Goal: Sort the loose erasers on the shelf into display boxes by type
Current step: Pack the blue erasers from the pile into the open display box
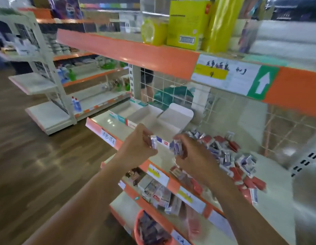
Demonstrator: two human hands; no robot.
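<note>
A heap of loose erasers (229, 156) in purple-white and red wrappers lies on the white shelf (270, 200) at the right. Three open white display boxes stand in a row at the shelf's left: the far one (121, 110), the middle one (144, 115) and the near one (173, 121), which has a raised lid flap. My left hand (136, 147) pinches a purple-white eraser (153, 141) in front of the near box. My right hand (190, 152) grips several purple-white erasers (177, 147) just to the right of it.
An orange-edged upper shelf (136, 52) with yellow packages (187, 25) hangs overhead. A wire grid back panel (171, 91) closes the shelf behind. Lower shelves hold boxed goods (159, 193) and an orange basket (144, 227). Wooden floor (30, 165) and another rack (47, 85) are at the left.
</note>
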